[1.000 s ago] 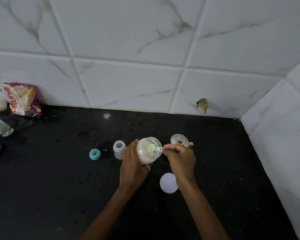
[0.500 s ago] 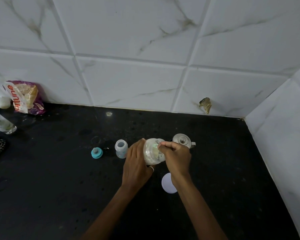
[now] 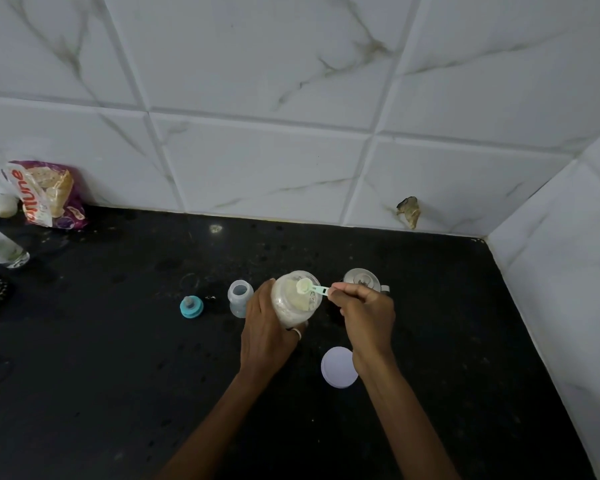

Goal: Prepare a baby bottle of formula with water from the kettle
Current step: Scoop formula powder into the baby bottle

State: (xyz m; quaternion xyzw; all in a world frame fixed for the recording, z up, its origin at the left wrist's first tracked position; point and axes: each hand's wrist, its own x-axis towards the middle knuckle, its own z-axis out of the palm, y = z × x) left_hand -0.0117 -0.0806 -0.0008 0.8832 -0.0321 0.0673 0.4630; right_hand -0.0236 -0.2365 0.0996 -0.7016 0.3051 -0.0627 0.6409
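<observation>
Change: The scoop (image 3: 305,285), sunk in the formula jar (image 3: 293,303) under the right hand's fingers half a second ago, has come up to the jar's mouth. Its bowl is heaped with pale powder and its green handle is in plain view.
Right hand: The right hand (image 3: 364,313) pinches the end of the scoop's handle between thumb and fingertips, just right of the jar.
Left hand: The left hand (image 3: 264,327), a ring on one finger, is wrapped round the jar's side and holds it tilted, mouth up and toward the camera.
Baby bottle: The baby bottle (image 3: 239,298) stands upright and uncapped on the black counter (image 3: 118,341), just left of the left hand's fingers.
Bottle top: A teal collar (image 3: 191,306) with its teat lies on the counter further left, apart from the bottle.
Kettle: A small steel kettle (image 3: 361,280) sits behind the right hand, partly hidden by it.
Jar lid: A round white lid (image 3: 338,367) lies flat beside the right wrist.
Backdrop: A snack packet (image 3: 45,194) leans on the tiled wall (image 3: 291,98) at far left.
</observation>
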